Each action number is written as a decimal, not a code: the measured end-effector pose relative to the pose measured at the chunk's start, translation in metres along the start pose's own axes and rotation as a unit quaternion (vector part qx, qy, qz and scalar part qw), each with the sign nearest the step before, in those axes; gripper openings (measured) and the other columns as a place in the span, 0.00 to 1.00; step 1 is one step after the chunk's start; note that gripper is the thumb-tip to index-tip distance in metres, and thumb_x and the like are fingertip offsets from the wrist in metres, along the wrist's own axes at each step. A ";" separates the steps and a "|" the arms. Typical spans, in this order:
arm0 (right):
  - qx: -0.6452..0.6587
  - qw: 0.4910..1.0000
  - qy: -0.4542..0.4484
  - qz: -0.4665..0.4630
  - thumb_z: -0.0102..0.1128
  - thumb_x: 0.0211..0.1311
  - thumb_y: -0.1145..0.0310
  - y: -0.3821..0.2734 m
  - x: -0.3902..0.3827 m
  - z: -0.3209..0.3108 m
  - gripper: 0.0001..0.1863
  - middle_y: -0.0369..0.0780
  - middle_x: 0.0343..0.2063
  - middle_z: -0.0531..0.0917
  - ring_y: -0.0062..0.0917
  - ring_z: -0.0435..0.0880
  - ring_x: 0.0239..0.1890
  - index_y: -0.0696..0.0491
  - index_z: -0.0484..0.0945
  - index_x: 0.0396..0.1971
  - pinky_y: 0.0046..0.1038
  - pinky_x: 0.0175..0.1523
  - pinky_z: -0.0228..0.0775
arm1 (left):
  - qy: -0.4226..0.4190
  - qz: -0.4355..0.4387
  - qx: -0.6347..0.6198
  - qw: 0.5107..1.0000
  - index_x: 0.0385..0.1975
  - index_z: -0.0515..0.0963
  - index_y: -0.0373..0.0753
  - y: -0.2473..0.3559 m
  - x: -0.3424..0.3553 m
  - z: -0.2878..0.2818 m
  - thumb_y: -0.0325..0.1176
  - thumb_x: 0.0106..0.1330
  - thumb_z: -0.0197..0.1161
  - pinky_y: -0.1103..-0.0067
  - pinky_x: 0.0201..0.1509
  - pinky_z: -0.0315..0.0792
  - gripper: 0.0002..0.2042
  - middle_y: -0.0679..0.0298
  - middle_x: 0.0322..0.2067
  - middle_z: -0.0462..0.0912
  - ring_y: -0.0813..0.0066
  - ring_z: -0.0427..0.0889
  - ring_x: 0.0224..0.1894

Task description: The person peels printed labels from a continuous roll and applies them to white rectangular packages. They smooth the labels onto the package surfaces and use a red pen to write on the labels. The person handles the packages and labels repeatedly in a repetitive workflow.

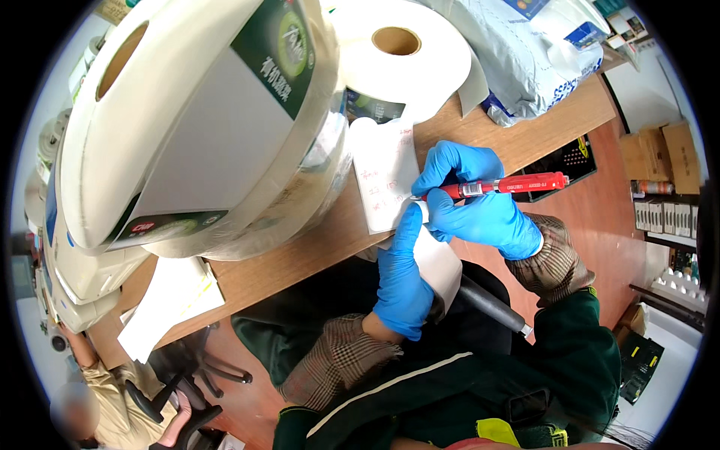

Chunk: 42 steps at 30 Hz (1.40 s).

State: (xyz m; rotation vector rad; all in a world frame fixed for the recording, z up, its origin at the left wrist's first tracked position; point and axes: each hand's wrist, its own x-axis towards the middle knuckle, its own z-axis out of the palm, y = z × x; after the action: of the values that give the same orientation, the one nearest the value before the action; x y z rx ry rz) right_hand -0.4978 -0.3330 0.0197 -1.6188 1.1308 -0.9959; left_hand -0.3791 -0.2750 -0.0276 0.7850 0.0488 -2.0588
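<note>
My right hand (480,214) in a blue glove grips a red pen (531,181), its tip on a white label (382,169) that bears red handwriting and lies at the desk's edge. Just below, my left hand (401,277), gloved in blue too, holds that label paper, with the thumb pressed near the pen tip. A strip of paper (439,266) hangs down beside it, over the edge. Above the label lies a roll of white labels (360,60) with a brown core, and at the left stands a large stack of label rolls (202,120).
The wooden desk (514,142) carries a plastic package (525,52), loose papers (169,304) and a pale machine (86,274). A co-worker (120,397) sits lower left beside office chairs (210,367). Cardboard boxes (660,157) are at the right.
</note>
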 end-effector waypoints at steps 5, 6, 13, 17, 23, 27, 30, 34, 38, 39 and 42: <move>-0.046 0.999 0.003 -0.002 0.61 0.44 0.77 0.000 0.002 0.002 0.05 0.34 0.20 0.75 0.13 0.73 0.22 0.57 0.74 0.23 0.19 0.27 0.66 | -0.009 0.000 -0.023 1.000 0.59 0.61 0.39 0.000 -0.003 0.003 0.45 0.68 0.53 0.75 0.59 0.68 0.24 0.61 0.52 0.71 0.71 0.72 0.54; -0.071 0.997 0.008 -0.032 0.61 0.44 0.77 0.001 0.003 0.003 0.05 0.34 0.20 0.75 0.13 0.73 0.22 0.57 0.75 0.23 0.19 0.27 0.66 | -0.016 0.005 -0.023 1.000 0.59 0.60 0.39 0.001 -0.003 0.004 0.44 0.67 0.54 0.75 0.59 0.68 0.25 0.60 0.52 0.70 0.70 0.72 0.54; -0.010 0.998 0.017 0.063 0.61 0.45 0.77 -0.004 0.000 0.004 0.04 0.36 0.19 0.75 0.15 0.73 0.21 0.56 0.74 0.22 0.19 0.26 0.65 | 0.004 -0.008 -0.029 1.000 0.60 0.59 0.39 0.001 -0.003 -0.001 0.43 0.66 0.55 0.75 0.59 0.68 0.26 0.59 0.53 0.69 0.69 0.71 0.55; 0.002 0.997 0.036 0.063 0.61 0.45 0.78 -0.001 0.000 0.004 0.04 0.35 0.17 0.75 0.14 0.72 0.20 0.56 0.74 0.21 0.19 0.24 0.64 | 0.007 -0.016 -0.035 0.999 0.61 0.58 0.39 0.001 -0.004 0.001 0.44 0.66 0.56 0.74 0.60 0.67 0.27 0.59 0.54 0.68 0.68 0.71 0.56; -0.004 0.999 0.011 0.042 0.51 0.47 0.84 -0.002 -0.001 0.001 0.03 0.37 0.17 0.74 0.16 0.75 0.16 0.60 0.72 0.22 0.19 0.19 0.67 | 0.007 -0.025 -0.024 0.999 0.61 0.57 0.39 0.001 -0.004 -0.001 0.45 0.66 0.56 0.73 0.61 0.66 0.28 0.59 0.55 0.68 0.68 0.70 0.57; -0.012 1.000 0.019 -0.002 0.46 0.48 0.87 0.002 -0.001 0.003 0.05 0.38 0.17 0.74 0.17 0.77 0.14 0.62 0.70 0.22 0.18 0.16 0.70 | -0.001 -0.010 -0.026 1.000 0.61 0.58 0.39 -0.001 -0.003 0.001 0.44 0.66 0.56 0.73 0.61 0.66 0.28 0.59 0.54 0.68 0.68 0.70 0.57; -0.024 0.999 0.039 0.019 0.45 0.48 0.87 0.001 -0.002 0.001 0.05 0.38 0.17 0.74 0.17 0.77 0.14 0.62 0.70 0.22 0.18 0.16 0.70 | -0.005 -0.007 -0.022 1.000 0.61 0.58 0.39 -0.001 -0.003 0.002 0.44 0.66 0.55 0.73 0.61 0.66 0.27 0.60 0.54 0.69 0.68 0.70 0.57; -0.011 0.999 0.018 0.032 0.45 0.47 0.88 0.000 -0.002 0.000 0.06 0.39 0.18 0.74 0.17 0.76 0.14 0.62 0.70 0.22 0.18 0.16 0.70 | 0.001 -0.011 -0.025 1.000 0.61 0.58 0.40 -0.002 -0.003 -0.001 0.44 0.67 0.55 0.73 0.60 0.67 0.27 0.60 0.54 0.69 0.68 0.70 0.56; 0.002 0.998 0.020 0.061 0.44 0.45 0.88 -0.008 0.001 -0.001 0.07 0.39 0.18 0.74 0.17 0.75 0.16 0.62 0.70 0.22 0.18 0.20 0.69 | 0.014 -0.010 -0.035 0.999 0.59 0.60 0.40 -0.002 -0.002 0.000 0.44 0.66 0.55 0.73 0.59 0.67 0.25 0.61 0.50 0.71 0.69 0.72 0.53; 0.003 0.998 0.020 0.060 0.44 0.44 0.88 -0.010 0.001 -0.001 0.07 0.39 0.18 0.74 0.17 0.75 0.17 0.62 0.70 0.21 0.19 0.22 0.70 | 0.023 -0.014 -0.039 0.999 0.58 0.62 0.40 -0.003 -0.003 -0.001 0.44 0.66 0.56 0.73 0.59 0.68 0.24 0.61 0.48 0.72 0.69 0.73 0.52; 0.150 0.979 0.130 0.048 0.46 0.45 0.82 -0.004 0.001 -0.003 0.03 0.38 0.17 0.73 0.18 0.72 0.19 0.60 0.70 0.19 0.18 0.24 0.65 | 0.044 0.003 -0.018 0.999 0.52 0.67 0.41 0.001 -0.005 0.002 0.44 0.64 0.59 0.73 0.56 0.69 0.21 0.64 0.39 0.74 0.72 0.75 0.45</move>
State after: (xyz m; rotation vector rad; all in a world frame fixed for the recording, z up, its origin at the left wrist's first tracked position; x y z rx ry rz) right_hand -0.4989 -0.3340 0.0248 -1.2081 1.1543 -1.2736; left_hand -0.3771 -0.2727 -0.0235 0.8533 0.1313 -2.0109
